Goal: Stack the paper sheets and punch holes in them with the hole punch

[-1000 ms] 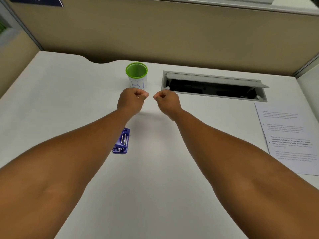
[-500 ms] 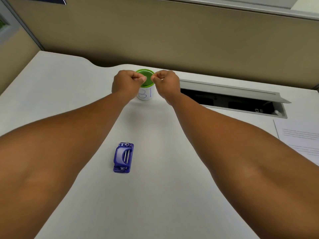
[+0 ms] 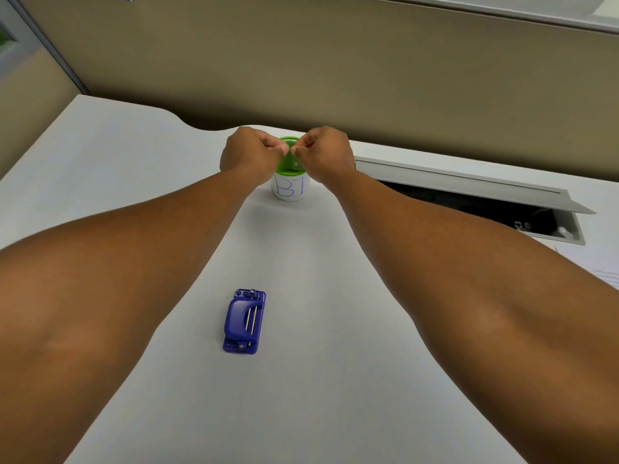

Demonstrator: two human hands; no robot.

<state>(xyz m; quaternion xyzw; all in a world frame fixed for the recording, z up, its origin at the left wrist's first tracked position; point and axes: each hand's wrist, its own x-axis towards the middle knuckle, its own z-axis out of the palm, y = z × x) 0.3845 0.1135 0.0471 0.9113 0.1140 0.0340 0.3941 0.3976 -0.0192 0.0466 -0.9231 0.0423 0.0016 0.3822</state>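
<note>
Left hand (image 3: 249, 155) and right hand (image 3: 326, 155) are clenched, thumbs nearly meeting above the green-rimmed white cup marked "B1" (image 3: 290, 187); no held item discernible, cup contents hidden. Blue plastic hole punch (image 3: 244, 321) lies untouched nearer on the white desk (image 3: 117, 169); printed paper sheet (image 3: 603, 266) at right edge.

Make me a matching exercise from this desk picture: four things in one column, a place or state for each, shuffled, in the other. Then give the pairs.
Things:
1. hole punch
2. green cup
3. cable hatch
4. paper sheet

Places or states:
A. lid raised, dark inside, set in the desk's far right
B. at the right edge, mostly out of frame
C. lying flat on the desk between the two forearms
D. upright behind both fists, white label with blue letters

Pairs: 1-C, 2-D, 3-A, 4-B
</note>
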